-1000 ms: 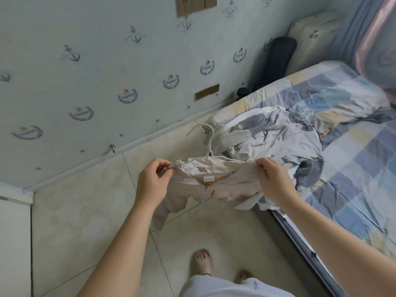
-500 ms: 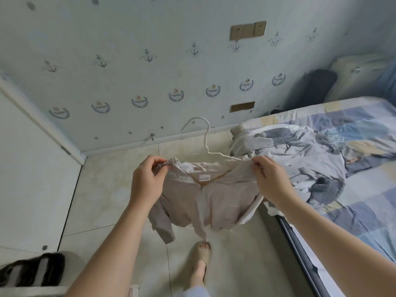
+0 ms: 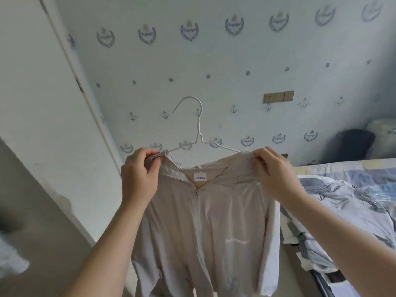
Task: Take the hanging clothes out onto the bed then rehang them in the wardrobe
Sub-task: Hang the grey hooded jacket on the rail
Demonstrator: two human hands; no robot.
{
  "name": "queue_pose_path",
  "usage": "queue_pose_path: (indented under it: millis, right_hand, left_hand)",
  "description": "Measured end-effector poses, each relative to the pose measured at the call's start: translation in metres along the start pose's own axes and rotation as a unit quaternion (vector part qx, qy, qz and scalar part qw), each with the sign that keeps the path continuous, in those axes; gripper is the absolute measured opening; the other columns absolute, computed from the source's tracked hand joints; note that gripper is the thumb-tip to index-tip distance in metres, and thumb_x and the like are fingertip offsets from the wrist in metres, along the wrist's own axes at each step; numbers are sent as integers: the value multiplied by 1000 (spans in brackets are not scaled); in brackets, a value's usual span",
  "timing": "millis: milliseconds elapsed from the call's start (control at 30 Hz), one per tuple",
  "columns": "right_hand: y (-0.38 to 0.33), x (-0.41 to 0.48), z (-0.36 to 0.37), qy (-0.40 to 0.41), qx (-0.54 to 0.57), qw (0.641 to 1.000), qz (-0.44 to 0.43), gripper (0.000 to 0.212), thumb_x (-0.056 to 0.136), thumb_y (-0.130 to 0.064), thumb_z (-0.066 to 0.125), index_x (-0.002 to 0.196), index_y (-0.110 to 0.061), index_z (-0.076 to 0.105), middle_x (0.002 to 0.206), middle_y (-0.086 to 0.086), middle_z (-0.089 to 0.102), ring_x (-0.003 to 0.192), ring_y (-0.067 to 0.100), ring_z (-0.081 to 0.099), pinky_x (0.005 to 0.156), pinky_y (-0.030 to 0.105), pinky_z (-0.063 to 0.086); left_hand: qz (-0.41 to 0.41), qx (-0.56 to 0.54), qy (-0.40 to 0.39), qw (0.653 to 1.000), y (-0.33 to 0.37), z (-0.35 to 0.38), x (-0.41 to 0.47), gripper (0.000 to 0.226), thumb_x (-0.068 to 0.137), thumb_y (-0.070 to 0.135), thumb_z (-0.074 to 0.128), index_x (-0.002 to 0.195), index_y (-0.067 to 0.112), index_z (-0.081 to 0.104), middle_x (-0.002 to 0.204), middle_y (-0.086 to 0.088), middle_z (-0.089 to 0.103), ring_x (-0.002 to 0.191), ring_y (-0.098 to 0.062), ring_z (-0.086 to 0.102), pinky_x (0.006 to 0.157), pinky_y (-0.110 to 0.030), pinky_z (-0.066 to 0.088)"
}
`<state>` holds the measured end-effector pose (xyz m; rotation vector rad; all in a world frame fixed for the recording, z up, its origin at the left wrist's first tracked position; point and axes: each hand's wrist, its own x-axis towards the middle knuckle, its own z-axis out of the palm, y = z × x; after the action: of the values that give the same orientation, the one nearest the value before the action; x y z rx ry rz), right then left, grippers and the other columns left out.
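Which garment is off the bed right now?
The beige zip jacket on the white wire hanger, pinched at its shoulders by the left hand and right hand. The grey patterned clothes lie heaped on the bed.

Domestic bedroom. Evidence: bed with blue-and-cream checked cotton sheet (image 3: 355, 168), heap of grey and white garments (image 3: 342, 198) lying on it, pale blue wallpaper printed with anchors and crests (image 3: 171, 65), brass-coloured wall socket plate (image 3: 278, 97).

Both hands, left hand (image 3: 139, 179) and right hand (image 3: 273, 174), pinch a beige zip jacket (image 3: 205, 228) by its shoulders on a white wire hanger (image 3: 198, 133); the clothes (image 3: 347, 211) heaped on the bed (image 3: 351, 168) are probably shirts.
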<state>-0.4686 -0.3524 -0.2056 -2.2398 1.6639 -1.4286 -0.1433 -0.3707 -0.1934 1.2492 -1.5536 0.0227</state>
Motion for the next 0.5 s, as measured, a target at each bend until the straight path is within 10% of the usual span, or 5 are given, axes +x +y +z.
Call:
queue_pose_path:
  millis: [500]
  right_hand:
    - [-281, 115, -68, 113, 79, 954, -267, 11, 93, -16, 58, 85, -23, 58, 74, -17, 55, 79, -4, 53, 63, 13, 39]
  left_hand:
    - [222, 85, 220, 946, 69, -314, 117, 2, 93, 34, 61, 93, 33, 60, 84, 19, 61, 83, -11, 60, 74, -26, 46]
